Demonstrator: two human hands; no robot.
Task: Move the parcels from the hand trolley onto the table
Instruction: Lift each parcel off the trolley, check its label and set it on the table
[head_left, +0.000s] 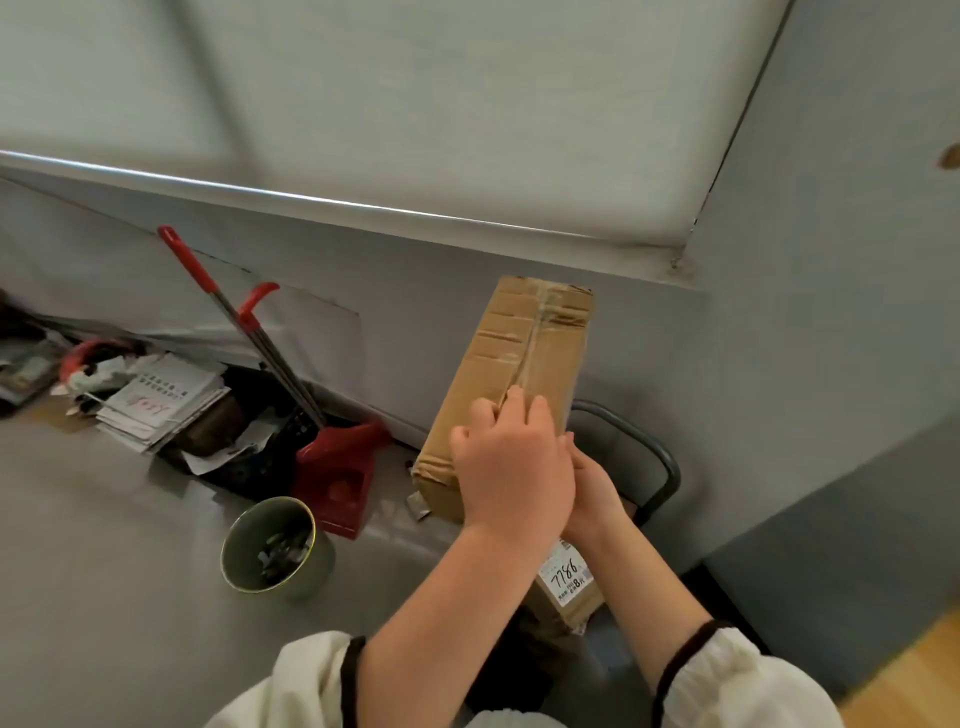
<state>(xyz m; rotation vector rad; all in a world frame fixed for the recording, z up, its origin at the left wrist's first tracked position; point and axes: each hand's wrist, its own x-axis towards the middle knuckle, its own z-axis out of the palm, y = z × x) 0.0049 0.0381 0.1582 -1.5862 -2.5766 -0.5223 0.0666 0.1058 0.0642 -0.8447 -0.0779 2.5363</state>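
Observation:
A long brown cardboard parcel (514, 364) sealed with clear tape is tilted, its far end raised toward the wall. My left hand (511, 467) grips its near end from above, fingers curled over the top face. Partly hidden behind the left hand, my right hand (592, 491) holds the parcel's right side. Under my forearms lies a second cardboard parcel (569, 587) with a white label reading 7786. The hand trolley's dark metal handle (662, 457) curves just right of the held parcel. The grey table (104, 545) spreads to the left.
On the table stand an open tin can (275, 553) of small items, a red dustpan (337, 467) with a red-handled broom (234, 312), and a pile of papers (161, 405). A grey wall and window blind rise behind.

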